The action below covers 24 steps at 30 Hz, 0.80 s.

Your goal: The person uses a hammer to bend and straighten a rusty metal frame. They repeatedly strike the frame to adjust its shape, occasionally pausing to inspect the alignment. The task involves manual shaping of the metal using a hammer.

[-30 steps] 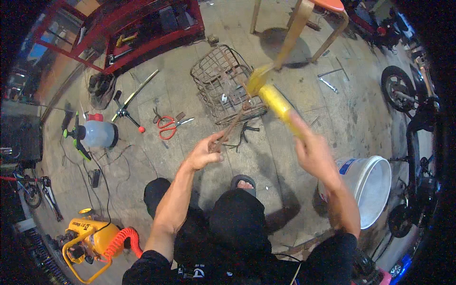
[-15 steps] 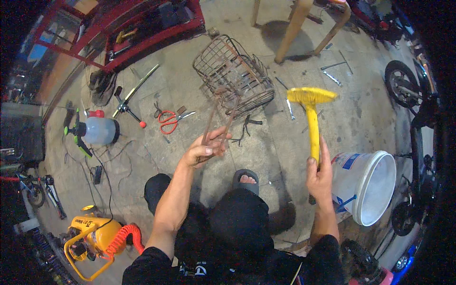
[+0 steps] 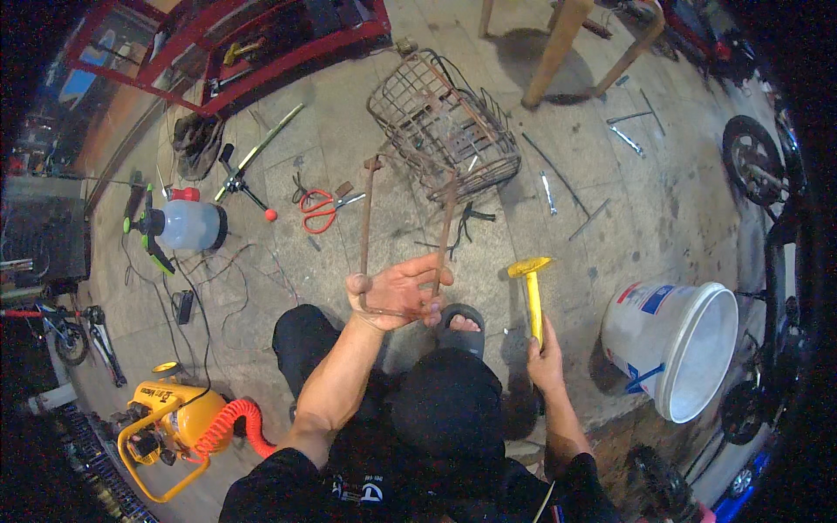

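Observation:
A rusty U-shaped metal bracket (image 3: 366, 218) rests in my left hand (image 3: 397, 292), palm turned up, with the fingers hooked around one of its legs. The bracket's two legs point away from me, toward the rusty wire basket (image 3: 436, 118) lying on the floor. In my right hand (image 3: 547, 362) is a yellow T-shaped brush (image 3: 534, 301), gripped by its handle with the head up. It is held to the right of the bracket, apart from it. The lower end of the handle is hidden by the hand.
Right of me a white bucket (image 3: 671, 349) stands tilted in view. Red-handled scissors (image 3: 319, 212), wrenches (image 3: 547, 193) and a T-shaped rod lie on the floor. Left are a spray bottle (image 3: 187, 225) and a yellow air compressor (image 3: 183, 418). A red cabinet frame and wooden stool stand far off.
My left hand has turned palm up, moving slightly right and nearer, so the bracket now shows broadly. My right hand and the brush have dropped lower and to the left.

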### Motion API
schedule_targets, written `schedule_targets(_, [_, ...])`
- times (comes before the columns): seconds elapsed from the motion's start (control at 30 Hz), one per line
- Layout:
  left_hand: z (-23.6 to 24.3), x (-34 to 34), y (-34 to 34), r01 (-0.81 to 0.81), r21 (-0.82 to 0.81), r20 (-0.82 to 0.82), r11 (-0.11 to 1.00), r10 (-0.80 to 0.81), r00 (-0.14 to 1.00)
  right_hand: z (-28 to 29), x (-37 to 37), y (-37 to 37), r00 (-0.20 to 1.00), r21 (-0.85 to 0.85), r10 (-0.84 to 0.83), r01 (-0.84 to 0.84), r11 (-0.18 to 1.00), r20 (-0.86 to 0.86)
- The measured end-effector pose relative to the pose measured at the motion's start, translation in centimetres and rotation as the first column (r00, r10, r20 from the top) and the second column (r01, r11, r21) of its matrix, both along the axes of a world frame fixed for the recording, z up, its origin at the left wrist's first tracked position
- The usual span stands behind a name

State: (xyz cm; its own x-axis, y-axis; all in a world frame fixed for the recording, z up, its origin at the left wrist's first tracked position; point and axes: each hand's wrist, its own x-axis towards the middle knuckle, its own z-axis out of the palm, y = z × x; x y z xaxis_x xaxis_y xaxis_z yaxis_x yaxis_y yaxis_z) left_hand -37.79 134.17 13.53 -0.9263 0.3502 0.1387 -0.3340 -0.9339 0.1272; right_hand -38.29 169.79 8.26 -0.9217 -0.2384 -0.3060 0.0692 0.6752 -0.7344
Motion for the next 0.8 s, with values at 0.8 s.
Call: schedule_targets(0.8, [-1.2,1.7,0.5,0.041,0.099,-0.058,0.994,-0.035,0.998,-2.5,3.9,-1.9,0.999,0.021,0.004,-0.006,1.000,0.054])
